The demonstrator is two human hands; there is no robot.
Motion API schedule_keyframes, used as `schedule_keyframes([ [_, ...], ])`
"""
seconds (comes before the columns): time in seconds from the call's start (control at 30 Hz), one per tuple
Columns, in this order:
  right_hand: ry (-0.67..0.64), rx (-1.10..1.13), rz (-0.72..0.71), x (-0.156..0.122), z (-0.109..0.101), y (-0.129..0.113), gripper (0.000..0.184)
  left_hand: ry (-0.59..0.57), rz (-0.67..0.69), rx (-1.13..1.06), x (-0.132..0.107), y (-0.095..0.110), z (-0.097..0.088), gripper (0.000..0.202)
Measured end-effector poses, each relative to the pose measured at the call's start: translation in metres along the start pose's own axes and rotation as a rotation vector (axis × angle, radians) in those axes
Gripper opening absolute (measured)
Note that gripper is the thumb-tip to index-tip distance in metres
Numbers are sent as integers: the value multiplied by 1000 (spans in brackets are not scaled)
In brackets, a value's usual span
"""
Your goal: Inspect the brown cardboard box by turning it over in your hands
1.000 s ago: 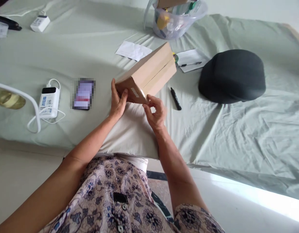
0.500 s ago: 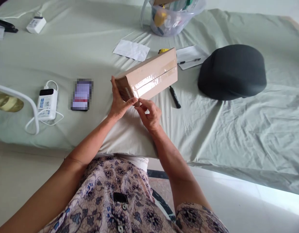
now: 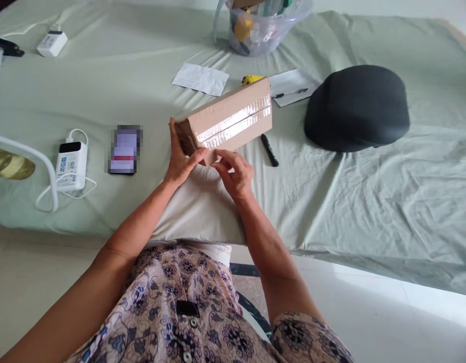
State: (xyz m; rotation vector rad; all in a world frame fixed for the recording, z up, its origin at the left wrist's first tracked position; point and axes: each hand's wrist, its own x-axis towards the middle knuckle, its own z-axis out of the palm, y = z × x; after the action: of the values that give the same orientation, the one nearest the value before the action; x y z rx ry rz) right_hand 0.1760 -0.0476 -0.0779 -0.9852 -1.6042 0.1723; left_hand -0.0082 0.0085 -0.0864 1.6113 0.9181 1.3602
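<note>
A brown cardboard box (image 3: 233, 113) is tilted over the cloth-covered table, with a shiny strip of clear tape along its upper long face. My left hand (image 3: 182, 161) grips the box's left end, fingers spread over the dark printed end face and thumb on the near edge. At the box's near lower corner, my right hand (image 3: 235, 171) is closed in a pinch, thumb and index fingertip touching the edge. Whether a bit of tape lies between those fingertips is too small to tell. A black marker (image 3: 270, 150) lies just right of the box.
Left of the box lie a phone (image 3: 124, 150) and a white power bank (image 3: 71, 166) with a cable. Behind it are a white packet (image 3: 200, 79), a yellow tape measure (image 3: 251, 79), paper with a pen (image 3: 291, 93), and a clear bucket (image 3: 253, 35). A black case (image 3: 357, 108) stands right.
The whole view has shifted slightly. My right fingertips have drawn a little apart from my left thumb along the box's near edge. The left hand keeps its grip.
</note>
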Motion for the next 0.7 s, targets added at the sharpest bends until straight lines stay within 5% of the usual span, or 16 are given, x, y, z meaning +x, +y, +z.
schedule_keyframes([
  [0.4, 366, -110, 199, 14, -37, 51, 46, -123, -31, -213, 18, 11, -24, 109],
  [0.7, 534, -208, 342, 15, -49, 65, 47, -201, 6, -91, 17, 0, -33, 126],
])
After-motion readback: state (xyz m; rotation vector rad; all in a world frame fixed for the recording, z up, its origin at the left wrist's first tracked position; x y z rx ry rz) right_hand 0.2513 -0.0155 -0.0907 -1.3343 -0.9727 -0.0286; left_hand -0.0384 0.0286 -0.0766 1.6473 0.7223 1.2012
